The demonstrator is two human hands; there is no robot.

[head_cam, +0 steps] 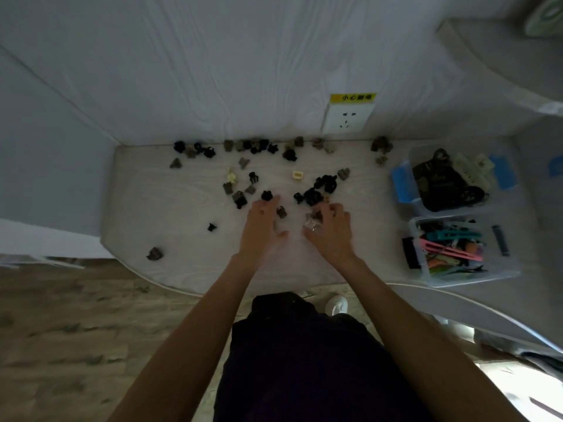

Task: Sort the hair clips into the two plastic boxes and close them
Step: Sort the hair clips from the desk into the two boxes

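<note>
Several small claw hair clips (313, 194), black, brown and cream, lie scattered over the pale table (170, 214). My left hand (263, 225) reaches over the table with its fingers spread, beside a black clip (267, 195) and a brown clip (281, 212). My right hand (332, 229) has its fingers curled round a few clear and brown clips (313, 222). At the right stand two open plastic boxes. The far box (402, 184) holds dark and cream claw clips. The near box (475, 274) holds long coloured clips.
A wall socket (345, 118) with a yellow label sits on the back wall above the table. A lone brown clip (154, 253) lies near the table's curved front edge. A grey ledge (499, 65) juts in at the upper right. Wooden floor lies below.
</note>
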